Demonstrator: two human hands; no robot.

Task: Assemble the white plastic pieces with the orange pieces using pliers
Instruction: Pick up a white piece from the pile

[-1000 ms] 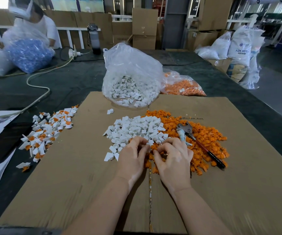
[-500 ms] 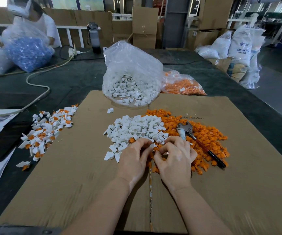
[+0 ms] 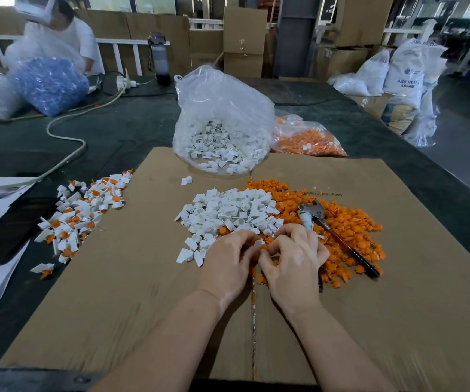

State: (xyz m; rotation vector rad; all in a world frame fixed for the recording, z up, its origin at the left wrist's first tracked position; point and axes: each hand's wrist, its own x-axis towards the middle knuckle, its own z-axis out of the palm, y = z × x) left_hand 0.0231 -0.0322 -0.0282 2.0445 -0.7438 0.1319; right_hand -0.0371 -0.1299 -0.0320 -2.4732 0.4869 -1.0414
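- Hands are seen at centre frame: the left hand (image 3: 228, 261) and right hand (image 3: 293, 258) are brought together, fingers curled, over the near edge where the white pieces (image 3: 228, 213) meet the orange pieces (image 3: 350, 233).
- Something small and white is pinched between the fingertips of both; whether an orange part is already mated to it cannot be told, since it is hidden by the fingers.
- Both grips are therefore read as closed on one small piece.
- The pliers (image 3: 338, 239) lie untouched on the orange heap, right of centre, handles pointing to the lower right.
- The step in hand is judged to be hand-fitting a white piece to an orange one.
- Next, the pliers would need to be picked up, probably by the right hand, and the joint squeezed while the pair is steadied by the left.
- Finished pieces (image 3: 84, 213) are piled at middle left, at the edge of the cardboard (image 3: 143, 306) covering the table (image 3: 132, 131).
- Bags of spare white (image 3: 222, 128) and orange (image 3: 307, 140) stock stand at upper centre.
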